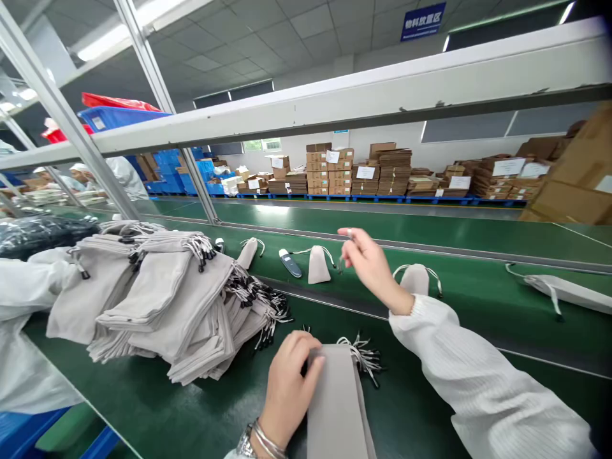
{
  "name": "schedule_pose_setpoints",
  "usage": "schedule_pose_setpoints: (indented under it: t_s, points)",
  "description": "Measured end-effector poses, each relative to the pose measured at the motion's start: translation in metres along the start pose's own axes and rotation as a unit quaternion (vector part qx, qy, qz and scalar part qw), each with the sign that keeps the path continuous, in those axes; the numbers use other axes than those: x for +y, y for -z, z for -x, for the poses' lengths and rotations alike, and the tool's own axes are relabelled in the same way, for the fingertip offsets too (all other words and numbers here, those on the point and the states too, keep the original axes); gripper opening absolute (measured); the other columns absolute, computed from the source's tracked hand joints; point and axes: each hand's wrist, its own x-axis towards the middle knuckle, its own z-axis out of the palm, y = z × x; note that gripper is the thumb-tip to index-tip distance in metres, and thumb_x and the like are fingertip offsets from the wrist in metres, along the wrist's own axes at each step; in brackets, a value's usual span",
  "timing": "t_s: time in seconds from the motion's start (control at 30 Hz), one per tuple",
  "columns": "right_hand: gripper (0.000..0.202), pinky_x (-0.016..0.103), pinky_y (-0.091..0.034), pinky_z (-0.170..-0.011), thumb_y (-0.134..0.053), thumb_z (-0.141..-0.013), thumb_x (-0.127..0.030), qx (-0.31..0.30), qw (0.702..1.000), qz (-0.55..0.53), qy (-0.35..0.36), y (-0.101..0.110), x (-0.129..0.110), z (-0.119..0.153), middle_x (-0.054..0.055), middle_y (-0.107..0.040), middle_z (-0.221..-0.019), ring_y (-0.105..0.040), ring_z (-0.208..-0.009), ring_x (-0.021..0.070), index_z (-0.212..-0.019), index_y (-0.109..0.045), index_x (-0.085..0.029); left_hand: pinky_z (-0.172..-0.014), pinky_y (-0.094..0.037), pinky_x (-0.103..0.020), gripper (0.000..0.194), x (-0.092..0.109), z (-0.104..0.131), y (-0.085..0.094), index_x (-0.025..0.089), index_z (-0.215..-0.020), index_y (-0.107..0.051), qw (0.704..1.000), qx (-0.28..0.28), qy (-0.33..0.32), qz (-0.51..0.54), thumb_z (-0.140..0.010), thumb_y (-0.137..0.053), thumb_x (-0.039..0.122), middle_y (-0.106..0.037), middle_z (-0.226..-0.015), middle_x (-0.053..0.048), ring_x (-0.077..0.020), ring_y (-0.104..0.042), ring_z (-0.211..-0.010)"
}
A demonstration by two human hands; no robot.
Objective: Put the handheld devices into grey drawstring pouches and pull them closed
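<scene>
My left hand (292, 381) is at the upper left corner of a small stack of flat grey drawstring pouches (337, 401), fingers curled and thumb on the top pouch. White cords with black tips (362, 358) spread from the stack's far end. Over the green conveyor belt, my right hand (367, 262) has its index finger stretched out and thumb apart; nothing clear is held. Just left of it lies a filled pouch (319, 265) with its cords loose. A dark blue handheld device (290, 263) lies on the belt beside that pouch.
A large heap of grey pouches (162, 287) covers the table's left side. More filled pouches lie along the belt, one (415, 279) behind my right wrist and a long one (568, 290) far right. A metal shelf beam (306, 105) crosses above. A white-sleeved person (33, 287) is at left.
</scene>
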Motion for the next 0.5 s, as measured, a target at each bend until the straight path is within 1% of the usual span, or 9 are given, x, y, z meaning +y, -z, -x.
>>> schedule_pose_setpoints:
  t_s: [0.03,0.1,0.17,0.27,0.33,0.37,0.43,0.5]
  points:
    - [0.032,0.027,-0.046,-0.065,-0.042,-0.100,-0.031,-0.054,0.996,0.071,-0.011,-0.013,0.012,-0.006,-0.001,-0.061,-0.081,-0.058,-0.068,0.0148,-0.128,-0.055,-0.023,-0.080,-0.047,-0.033,0.017,-0.002,0.002,-0.002,0.022,-0.098,-0.061,1.000,-0.011,-0.012,-0.026,-0.090,-0.054,0.009,-0.062,-0.101,-0.004,-0.0202,-0.058,-0.092]
    - [0.033,0.028,-0.047,-0.074,-0.044,-0.099,-0.026,-0.151,0.970,0.184,-0.043,-0.043,0.036,-0.016,0.002,-0.067,-0.094,-0.063,-0.080,0.0160,-0.130,-0.054,-0.023,-0.081,-0.047,-0.034,0.018,-0.004,0.003,-0.005,0.021,-0.096,-0.060,0.997,-0.012,-0.033,-0.067,-0.089,-0.054,0.006,-0.062,-0.099,-0.004,-0.0215,-0.058,-0.094]
    - [0.030,0.028,-0.046,-0.080,-0.051,-0.095,-0.022,-0.206,0.944,0.247,-0.073,-0.074,0.059,-0.024,0.005,-0.068,-0.104,-0.064,-0.091,0.0180,-0.124,-0.058,-0.021,-0.078,-0.045,-0.033,0.016,-0.006,0.004,-0.007,0.021,-0.092,-0.059,0.994,0.008,-0.050,-0.096,-0.089,-0.054,0.006,-0.061,-0.097,-0.004,-0.0210,-0.056,-0.089]
    - [0.024,0.033,-0.045,-0.089,-0.061,-0.089,-0.023,-0.223,0.927,0.279,-0.116,-0.112,0.085,-0.033,0.014,-0.066,-0.116,-0.063,-0.106,0.0255,-0.112,-0.062,-0.015,-0.074,-0.042,-0.032,0.015,-0.008,0.006,-0.010,0.020,-0.085,-0.057,0.988,0.043,-0.076,-0.124,-0.089,-0.052,0.006,-0.062,-0.091,-0.004,-0.0201,-0.055,-0.085]
    - [0.023,0.038,-0.044,-0.093,-0.066,-0.086,-0.026,-0.222,0.919,0.290,-0.150,-0.127,0.097,-0.036,0.020,-0.063,-0.119,-0.062,-0.112,0.0312,-0.105,-0.062,-0.012,-0.072,-0.039,-0.032,0.016,-0.010,0.007,-0.013,0.020,-0.081,-0.055,0.985,0.047,-0.097,-0.136,-0.087,-0.051,0.006,-0.063,-0.086,-0.004,-0.0195,-0.054,-0.081]
    - [0.023,0.040,-0.044,-0.093,-0.068,-0.085,-0.027,-0.220,0.917,0.288,-0.168,-0.131,0.101,-0.037,0.022,-0.063,-0.117,-0.062,-0.112,0.0335,-0.101,-0.062,-0.011,-0.071,-0.037,-0.033,0.015,-0.012,0.008,-0.015,0.020,-0.080,-0.054,0.983,0.044,-0.110,-0.139,-0.085,-0.052,0.007,-0.064,-0.084,-0.004,-0.0193,-0.054,-0.080]
    - [0.023,0.044,-0.045,-0.091,-0.071,-0.081,-0.027,-0.214,0.918,0.270,-0.197,-0.135,0.110,-0.040,0.023,-0.064,-0.108,-0.063,-0.109,0.0366,-0.094,-0.061,-0.011,-0.071,-0.035,-0.034,0.013,-0.018,0.007,-0.020,0.021,-0.076,-0.052,0.981,0.025,-0.138,-0.132,-0.078,-0.056,0.009,-0.064,-0.076,-0.002,-0.0191,-0.054,-0.077]
    - [0.023,0.044,-0.048,-0.084,-0.068,-0.082,-0.033,-0.213,0.924,0.229,-0.218,-0.135,0.116,-0.041,0.018,-0.065,-0.091,-0.067,-0.097,0.0351,-0.089,-0.058,-0.014,-0.073,-0.035,-0.035,0.016,-0.026,0.007,-0.024,0.021,-0.072,-0.048,0.985,0.015,-0.131,-0.112,-0.073,-0.061,0.011,-0.064,-0.071,-0.001,-0.0184,-0.055,-0.077]
